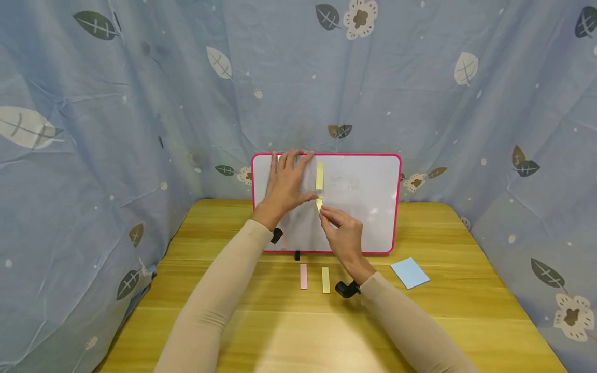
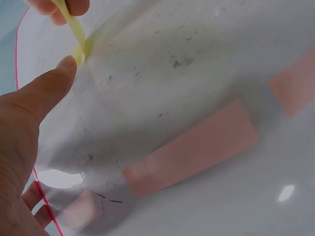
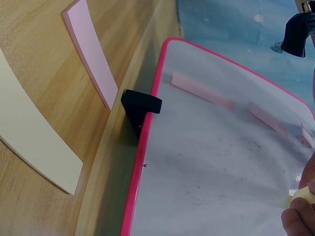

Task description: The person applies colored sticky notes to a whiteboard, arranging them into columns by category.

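A whiteboard (image 1: 373, 197) with a pink frame stands upright at the table's back. My left hand (image 1: 285, 187) lies spread over its upper left, fingertips at the top edge. The left thumb presses the upper end of a yellow sticky strip (image 1: 319, 204) against the board. Between thumb and fingers, my right hand (image 1: 346, 235) pinches the strip's lower end, which tilts off the surface in the left wrist view. Another yellow strip (image 1: 320, 176) is stuck directly above. Pink strips (image 2: 194, 147) run along the board's left part, mostly hidden behind my left hand and arm in the head view.
On the wooden table (image 1: 261, 331) before the board lie a pink strip pad (image 1: 303, 276) and a yellow strip pad (image 1: 325, 280). A blue square note pad (image 1: 410, 273) is farther right. A black clip (image 3: 140, 103) grips the board's lower edge. Patterned curtains (image 1: 289, 77) surround the table.
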The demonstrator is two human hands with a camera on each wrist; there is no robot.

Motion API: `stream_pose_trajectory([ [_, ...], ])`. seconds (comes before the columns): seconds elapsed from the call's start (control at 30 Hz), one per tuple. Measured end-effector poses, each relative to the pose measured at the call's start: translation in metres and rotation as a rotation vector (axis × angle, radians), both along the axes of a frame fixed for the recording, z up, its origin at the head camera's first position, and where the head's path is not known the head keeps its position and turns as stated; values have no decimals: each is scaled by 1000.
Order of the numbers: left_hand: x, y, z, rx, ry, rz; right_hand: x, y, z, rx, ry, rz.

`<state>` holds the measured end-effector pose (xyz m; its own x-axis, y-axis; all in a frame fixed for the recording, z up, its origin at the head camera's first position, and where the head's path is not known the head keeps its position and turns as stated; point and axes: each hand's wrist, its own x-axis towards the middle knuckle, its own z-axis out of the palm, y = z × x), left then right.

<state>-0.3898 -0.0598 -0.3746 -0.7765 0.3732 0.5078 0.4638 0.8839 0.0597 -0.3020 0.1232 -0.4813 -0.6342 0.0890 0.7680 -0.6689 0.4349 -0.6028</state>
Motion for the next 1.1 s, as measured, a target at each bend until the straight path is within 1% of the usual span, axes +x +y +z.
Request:
stream_pose_trajectory([
  [0.3,-1,4,-6,2,19,26,0,-1,-1,5,-14,-5],
  [0.47,-2,5,-8,-1,24,38,0,-2,-2,20,0,-19],
  [0.63,-2,6,-8,5,32,39,-1,-3,-3,33,7,-10],
  [0.77,-2,7,-7,10,37,37,-1,-3,-3,62,6,-24],
  [0.9,-2,7,-6,13,28,34,-2,-3,-4,99,14,-46],
  [1.1,-3,8,-8,22,26,27,-3,-2,-4,148,34,-64],
])
